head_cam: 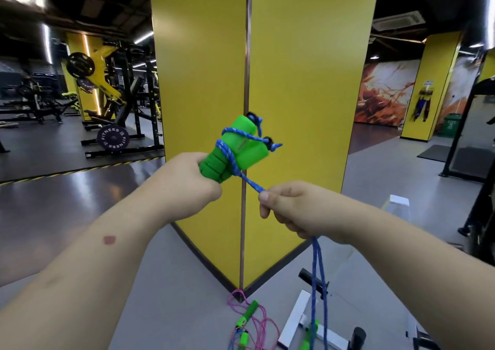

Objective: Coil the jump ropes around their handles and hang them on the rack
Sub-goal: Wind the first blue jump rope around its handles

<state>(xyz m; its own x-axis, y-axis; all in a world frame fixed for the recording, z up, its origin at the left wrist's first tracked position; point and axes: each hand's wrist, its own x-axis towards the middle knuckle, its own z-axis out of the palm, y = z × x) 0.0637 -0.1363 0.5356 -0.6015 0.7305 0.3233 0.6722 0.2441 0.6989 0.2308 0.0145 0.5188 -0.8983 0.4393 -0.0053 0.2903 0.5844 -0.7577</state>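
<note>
At the centre of the frame the left hand (187, 186) grips the lower ends of two green handles (230, 151), fingers curled round them so the pair stands tilted up and to the right. A blue rope (250, 182) crosses the handles in two or three turns, and short ends of it run up to the black caps at the tops. From the wraps the rope runs taut, down and right, to the right hand (292, 207), which pinches it between thumb and curled fingers just right of centre. Below that hand two strands of the same rope hang straight down to the bottom edge of the frame.

Behind the hands stands a yellow pillar (308, 81), its corner with a metal strip running down the middle of the frame to the grey floor (174, 282).

At the bottom centre, on the floor at the foot of the pillar, lies a pink rope (263, 323) in a loose tangle with green handles of its own — at least one more rope lies among it, too tangled to sort out. Just right of it sits a white frame (293, 320), low in the picture; what it belongs to cannot be told.

Weight machines (107, 87) fill the upper left, and a purple plate (112, 137) leans among them.
</note>
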